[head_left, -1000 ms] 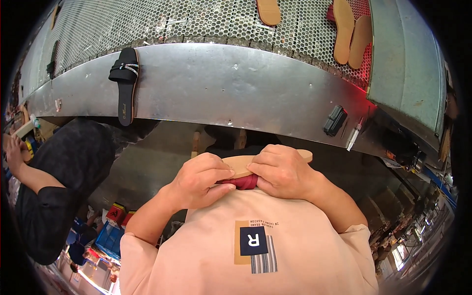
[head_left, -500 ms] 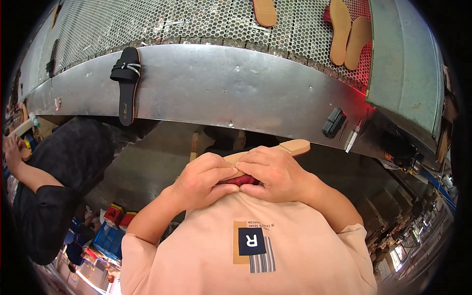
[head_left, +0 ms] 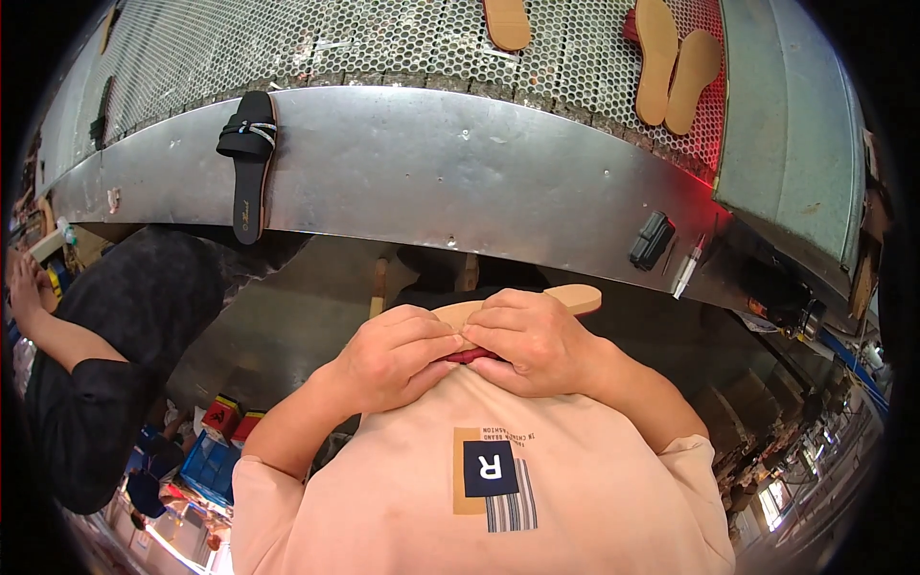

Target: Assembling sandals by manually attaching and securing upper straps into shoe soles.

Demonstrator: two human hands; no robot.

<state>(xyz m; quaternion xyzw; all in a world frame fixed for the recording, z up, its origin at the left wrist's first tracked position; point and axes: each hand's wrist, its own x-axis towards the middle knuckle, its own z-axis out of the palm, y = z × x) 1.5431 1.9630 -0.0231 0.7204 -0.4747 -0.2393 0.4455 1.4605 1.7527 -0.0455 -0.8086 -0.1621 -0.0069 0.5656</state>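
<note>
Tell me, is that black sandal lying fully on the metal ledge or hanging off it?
Hanging off: the black strapped sandal lies on the shiny metal ledge, its heel end poking past the ledge's lower edge.

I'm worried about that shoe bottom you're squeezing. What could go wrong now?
Both hands, the left hand and right hand, press the tan sole onto a red piece; fingers might slip so the layers sit crooked. The black sandal overhangs the metal edge and could perhaps fall.

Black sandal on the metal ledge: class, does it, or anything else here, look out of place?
Yes. The black sandal hangs past the metal ledge edge, its heel over the gap. The tan soles lie flat on the perforated belt.
</note>
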